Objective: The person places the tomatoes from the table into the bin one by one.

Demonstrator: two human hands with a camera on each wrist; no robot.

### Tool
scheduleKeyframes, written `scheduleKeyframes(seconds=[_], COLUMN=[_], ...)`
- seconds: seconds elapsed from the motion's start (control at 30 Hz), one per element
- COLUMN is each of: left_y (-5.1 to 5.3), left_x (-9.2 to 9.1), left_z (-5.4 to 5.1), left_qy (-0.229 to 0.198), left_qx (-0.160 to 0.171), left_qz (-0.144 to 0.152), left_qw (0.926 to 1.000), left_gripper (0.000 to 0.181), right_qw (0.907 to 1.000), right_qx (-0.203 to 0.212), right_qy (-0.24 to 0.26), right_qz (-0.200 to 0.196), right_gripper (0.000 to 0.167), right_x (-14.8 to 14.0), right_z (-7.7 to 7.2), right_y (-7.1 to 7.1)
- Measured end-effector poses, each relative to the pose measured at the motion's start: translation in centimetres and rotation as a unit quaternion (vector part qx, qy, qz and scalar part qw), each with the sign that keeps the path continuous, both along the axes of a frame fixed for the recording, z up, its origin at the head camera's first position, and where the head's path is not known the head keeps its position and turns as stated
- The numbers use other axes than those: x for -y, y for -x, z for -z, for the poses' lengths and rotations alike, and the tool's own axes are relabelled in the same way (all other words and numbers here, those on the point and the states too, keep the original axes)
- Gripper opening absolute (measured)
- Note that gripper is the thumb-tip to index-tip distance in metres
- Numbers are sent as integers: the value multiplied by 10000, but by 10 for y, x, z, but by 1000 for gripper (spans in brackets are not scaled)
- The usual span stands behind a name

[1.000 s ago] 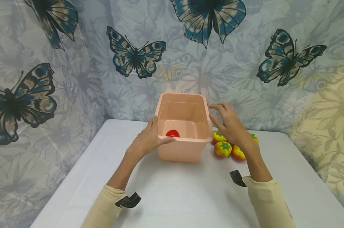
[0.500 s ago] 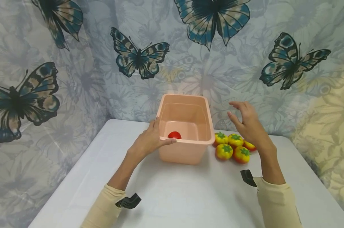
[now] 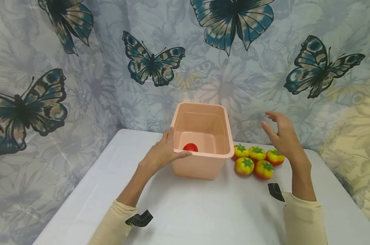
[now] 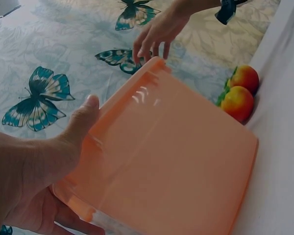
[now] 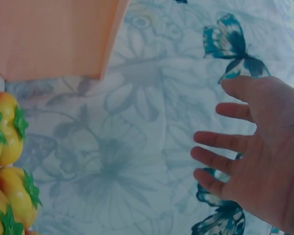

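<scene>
A peach-coloured plastic bin (image 3: pixel 200 167) stands on the white table, its open top toward me. At its near-left corner my left hand (image 3: pixel 158 154) holds the rim, the thumb along the front and the fingers at the left side. Inside, near the front wall, shows the top of a round red thing (image 3: pixel 191 147). Several yellow-red toy tomatoes (image 3: pixel 244 166) with green star-shaped tops lie to the right of the bin. My right hand (image 3: pixel 283 134) hovers above and behind them, holding nothing; the right wrist view shows its fingers spread (image 5: pixel 218 142).
The white table (image 3: pixel 185 211) stretches in front of the bin and to both sides. Behind it hangs a floral cloth (image 3: pixel 249 85) with butterflies, close to the table's back edge. Dark wrist mounts (image 3: pixel 140 218) stick out from both sleeves.
My right hand has moved away from the bin's right rim, to the right past the toy tomatoes, uncovering them. My left hand stays on the bin. The head view has shifted slightly.
</scene>
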State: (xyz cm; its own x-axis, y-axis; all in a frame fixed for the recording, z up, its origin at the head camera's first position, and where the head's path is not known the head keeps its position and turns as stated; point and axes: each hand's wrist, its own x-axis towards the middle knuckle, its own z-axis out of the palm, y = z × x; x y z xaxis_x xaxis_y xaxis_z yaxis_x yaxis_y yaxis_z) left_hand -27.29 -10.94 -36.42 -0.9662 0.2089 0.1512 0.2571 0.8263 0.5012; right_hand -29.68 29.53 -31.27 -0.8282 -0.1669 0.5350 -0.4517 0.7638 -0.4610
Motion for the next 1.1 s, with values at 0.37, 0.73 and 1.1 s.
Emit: scheduleKeyframes(seconds=[0.37, 0.73, 1.1], left_y=[0, -1, -2], left_x=[-3, 0, -1], left_z=[-3, -2, 0], left_qy=[-72, -53, -65], left_qx=[-4, 45, 10], left_qz=[13, -7, 10], left_qw=[10000, 10000, 10000], left_gripper=[131, 131, 131], right_qw=[9990, 9861, 9504], right_qx=[188, 919, 2419], right_qy=[-267, -1027, -1878], right_qz=[295, 931, 551], right_gripper=[51, 57, 76], right_x=[-30, -56, -87], right_z=[15, 37, 64], right_y=[9, 20, 31])
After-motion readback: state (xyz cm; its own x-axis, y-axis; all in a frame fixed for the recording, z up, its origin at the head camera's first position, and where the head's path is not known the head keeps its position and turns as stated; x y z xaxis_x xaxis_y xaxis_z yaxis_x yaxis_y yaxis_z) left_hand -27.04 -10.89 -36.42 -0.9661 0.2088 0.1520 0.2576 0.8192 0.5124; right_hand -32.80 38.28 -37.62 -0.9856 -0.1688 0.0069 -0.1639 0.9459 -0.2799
